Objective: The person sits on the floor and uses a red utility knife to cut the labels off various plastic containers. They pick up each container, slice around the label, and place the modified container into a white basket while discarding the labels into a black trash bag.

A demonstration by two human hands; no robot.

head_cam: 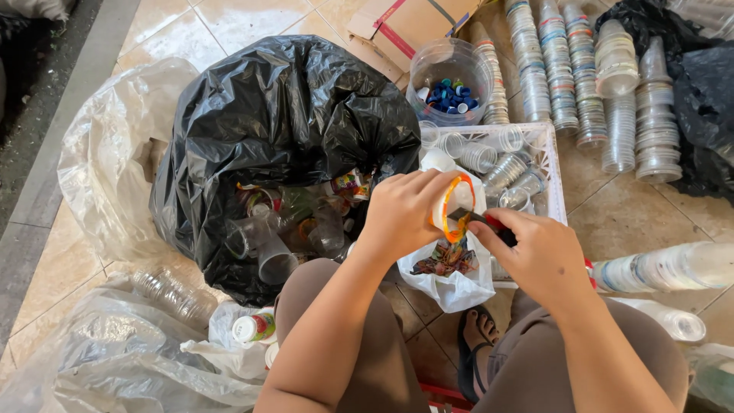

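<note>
The left hand (401, 210) grips a clear plastic cup (453, 208) with an orange rim, just above the small white bag (451, 287). The right hand (535, 256) is closed on a small cutter (478, 219) at that rim; a slip could nick the left fingers (428, 187).

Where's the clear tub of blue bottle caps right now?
Head view, top centre: the clear plastic tub of blue bottle caps sits on the floor between the black rubbish bag and the white crate.

A: Left hand (401, 210)?
B: Gripping a clear plastic cup (451, 206) with an orange rim, over a small white bag (451, 287).
A: Right hand (539, 256)?
B: Holds a small cutter (478, 219), blade at the cup rim.
A: Around?
B: Black bag (283, 115) of cups left, white crate (550, 164) behind, cup stacks (558, 69) on tiles
</note>
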